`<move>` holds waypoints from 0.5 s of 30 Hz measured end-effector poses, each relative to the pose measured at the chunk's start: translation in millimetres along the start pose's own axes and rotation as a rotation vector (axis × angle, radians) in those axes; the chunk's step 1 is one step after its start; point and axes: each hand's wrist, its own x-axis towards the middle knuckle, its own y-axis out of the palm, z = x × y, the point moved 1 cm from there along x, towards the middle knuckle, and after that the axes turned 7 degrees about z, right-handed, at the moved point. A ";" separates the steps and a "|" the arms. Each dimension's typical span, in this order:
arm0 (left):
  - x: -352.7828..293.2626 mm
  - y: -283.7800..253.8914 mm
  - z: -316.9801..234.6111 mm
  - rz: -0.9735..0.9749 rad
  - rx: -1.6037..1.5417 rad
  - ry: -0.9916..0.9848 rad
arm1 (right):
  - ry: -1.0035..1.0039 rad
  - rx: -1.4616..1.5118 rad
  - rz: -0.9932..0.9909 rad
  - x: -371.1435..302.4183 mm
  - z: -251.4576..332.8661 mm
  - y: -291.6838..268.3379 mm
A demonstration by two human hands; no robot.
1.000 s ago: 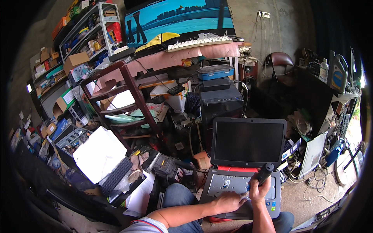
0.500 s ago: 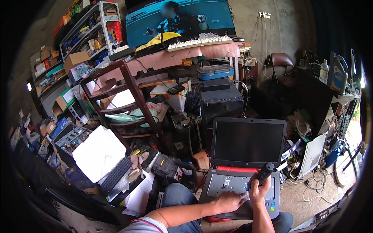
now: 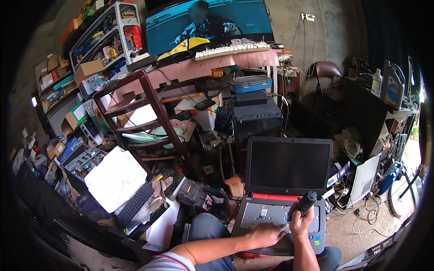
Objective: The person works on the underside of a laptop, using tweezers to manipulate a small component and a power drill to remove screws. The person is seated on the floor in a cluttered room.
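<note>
An open laptop (image 3: 282,247) rests across my lap. Its dark screen (image 3: 289,165) stands up at the far side. No keyboard sits in its bay, so a bare metal plate (image 3: 254,216) shows there. My right hand (image 3: 300,222) is wrapped round a black cordless screwdriver (image 3: 307,202), tilted with its thick rear end up and its front toward the metal plate. Beside it, my left hand (image 3: 266,235) lies low over the laptop, fingers pinched together near the screwdriver's lower end. What those fingertips grip, and the screwdriver's tip, are hidden.
To the left are a loose black keyboard (image 3: 134,205) and white sheets (image 3: 115,178). A dark red wooden chair frame (image 3: 156,108) stands beyond, before a lit monitor (image 3: 205,27). A black computer case (image 3: 257,118) is behind the laptop. Cables (image 3: 368,217) lie on the floor at right.
The screwdriver's rear end has shifted very slightly left and down in my right hand. My left hand and the laptop keep their places. The picture on the monitor has changed.
</note>
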 end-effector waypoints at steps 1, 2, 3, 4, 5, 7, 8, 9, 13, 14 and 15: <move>0.1 0.6 0.4 -0.008 -0.001 0.001 | -0.015 0.023 0.028 0.7 1.7 -0.3; 0.3 1.9 1.3 -0.016 -0.003 0.002 | -0.030 0.047 0.057 1.9 4.6 -1.3; 0.5 2.9 1.7 -0.023 -0.004 0.003 | -0.045 0.070 0.084 2.5 6.2 -2.3; 0.4 3.3 1.9 -0.029 -0.009 0.006 | -0.026 0.082 0.083 2.4 5.4 -3.4; 0.2 3.6 2.1 -0.034 -0.014 0.009 | -0.007 0.094 0.081 2.2 4.2 -4.6; -0.3 0.4 0.4 -0.027 -0.015 0.011 | 0.046 0.088 0.054 2.1 2.4 -5.3; -0.9 -3.2 -1.7 -0.015 -0.012 0.008 | 0.079 0.070 0.030 2.1 1.3 -5.0; -1.2 -5.7 -3.3 -0.005 -0.008 0.006 | 0.110 0.051 0.006 2.4 0.4 -4.9; -0.6 -2.7 2.3 -0.063 -0.183 -0.006 | 0.023 0.006 0.115 4.0 -8.0 -9.6; 1.2 2.1 10.0 -0.130 -0.300 0.013 | 0.035 0.050 0.113 5.4 -3.7 -8.8; 2.2 -0.5 11.4 -0.192 -0.420 0.038 | 0.048 0.087 0.107 8.5 3.0 -8.6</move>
